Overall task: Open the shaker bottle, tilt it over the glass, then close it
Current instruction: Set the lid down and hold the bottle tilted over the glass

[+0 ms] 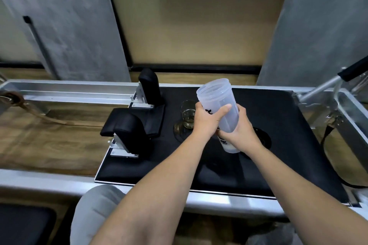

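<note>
Shaker bottle (218,105) lidless, held above black mat (278,125), mouth leaning toward glass (188,114) just left; left hand (207,119) wraps middle, right hand (241,131) clasps base; black lid (262,138), probably, behind; tip slowly, rim over glass

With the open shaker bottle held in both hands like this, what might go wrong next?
1. The shaker bottle has no lid and leans left toward the glass; its rim may knock the glass over.
2. The left hand hides much of the glass, so aiming is harder.
3. The black lid lies behind the right hand; a wrist may push it.
</note>
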Available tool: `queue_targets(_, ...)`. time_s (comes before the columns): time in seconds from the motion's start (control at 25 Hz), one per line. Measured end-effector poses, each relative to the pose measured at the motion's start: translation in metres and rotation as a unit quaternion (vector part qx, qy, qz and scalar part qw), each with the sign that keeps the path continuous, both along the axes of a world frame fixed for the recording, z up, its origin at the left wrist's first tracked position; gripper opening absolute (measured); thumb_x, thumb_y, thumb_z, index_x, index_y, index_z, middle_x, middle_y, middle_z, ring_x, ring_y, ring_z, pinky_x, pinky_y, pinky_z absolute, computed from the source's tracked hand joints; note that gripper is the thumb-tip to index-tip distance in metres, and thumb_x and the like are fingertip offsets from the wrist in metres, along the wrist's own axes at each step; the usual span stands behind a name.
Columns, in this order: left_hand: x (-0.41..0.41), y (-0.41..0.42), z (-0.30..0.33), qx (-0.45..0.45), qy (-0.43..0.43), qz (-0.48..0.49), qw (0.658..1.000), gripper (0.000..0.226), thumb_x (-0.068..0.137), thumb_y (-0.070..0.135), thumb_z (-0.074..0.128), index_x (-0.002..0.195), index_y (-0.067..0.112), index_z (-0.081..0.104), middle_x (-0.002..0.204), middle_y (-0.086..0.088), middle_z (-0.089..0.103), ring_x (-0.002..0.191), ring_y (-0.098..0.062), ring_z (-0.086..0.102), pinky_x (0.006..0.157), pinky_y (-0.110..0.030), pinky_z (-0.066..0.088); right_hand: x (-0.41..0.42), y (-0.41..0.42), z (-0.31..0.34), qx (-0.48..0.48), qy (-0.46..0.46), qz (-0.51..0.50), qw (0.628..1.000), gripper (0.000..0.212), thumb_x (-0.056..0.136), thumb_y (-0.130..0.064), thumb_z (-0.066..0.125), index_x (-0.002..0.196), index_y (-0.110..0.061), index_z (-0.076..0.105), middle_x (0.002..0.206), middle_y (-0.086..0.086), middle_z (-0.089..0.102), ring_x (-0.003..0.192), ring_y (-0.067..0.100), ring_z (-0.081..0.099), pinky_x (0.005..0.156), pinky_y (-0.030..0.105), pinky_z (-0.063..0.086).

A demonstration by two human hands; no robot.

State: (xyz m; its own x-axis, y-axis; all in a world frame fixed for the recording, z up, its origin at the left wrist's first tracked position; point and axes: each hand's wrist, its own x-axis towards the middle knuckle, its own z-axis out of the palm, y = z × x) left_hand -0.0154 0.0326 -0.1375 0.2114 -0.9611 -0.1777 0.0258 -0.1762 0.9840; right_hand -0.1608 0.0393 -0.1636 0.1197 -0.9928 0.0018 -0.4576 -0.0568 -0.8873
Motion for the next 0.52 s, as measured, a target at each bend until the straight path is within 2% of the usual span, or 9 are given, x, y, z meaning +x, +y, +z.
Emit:
queue_targets(0.16, -0.001, 0.01, -0.005, 0.036, 0.042, 0.009, 0.998, 0.067, 0.083, 0.035, 0.088, 0.135, 0.014, 0.052, 0.121, 0.004, 0.069, 0.108, -0.012, 0.069, 0.08, -0.022, 0.055, 0.002, -0.007, 0.011, -0.009, 0.046, 0.001, 0.999, 0.103, 0.061, -0.044, 0.088, 0.146, -0.039, 0.03, 0.135, -0.007, 0.055, 0.118, 0.017, 0.061, 0.091, 0.047, 0.06)
queue_targets(0.36, 0.001, 0.019, -0.015, 0.043, 0.082, 0.022, 0.995, 0.047, 0.089, 0.034, 0.082, 0.128, 0.014, 0.065, 0.12, 0.003, 0.076, 0.105, -0.009, 0.073, 0.071, -0.014, 0.055, 0.003, -0.011, 0.014, 0.011, 0.065, 0.026, 0.997, 0.106, 0.063, -0.046, 0.09, 0.15, -0.028, 0.032, 0.133, -0.004, 0.056, 0.115, 0.017, 0.061, 0.089, 0.039, 0.058)
queue_targets(0.44, 0.001, 0.02, -0.017, 0.042, 0.085, 0.028, 0.995, 0.041, 0.091, 0.035, 0.08, 0.124, 0.015, 0.068, 0.115, 0.005, 0.077, 0.103, -0.008, 0.074, 0.072, -0.015, 0.057, 0.005, -0.011, 0.015, 0.022, 0.077, 0.032, 0.996, 0.105, 0.065, -0.044, 0.091, 0.149, -0.026, 0.032, 0.131, -0.003, 0.057, 0.113, 0.018, 0.063, 0.087, 0.04, 0.059)
queue_targets(0.52, 0.002, 0.021, -0.022, 0.043, 0.097, 0.034, 0.994, 0.038, 0.091, 0.036, 0.08, 0.121, 0.015, 0.071, 0.113, 0.005, 0.078, 0.103, -0.011, 0.075, 0.082, -0.024, 0.061, 0.007, -0.013, 0.015, 0.033, 0.091, 0.04, 0.994, 0.102, 0.068, -0.041, 0.092, 0.149, -0.024, 0.032, 0.129, -0.001, 0.058, 0.109, 0.017, 0.064, 0.081, 0.038, 0.06)
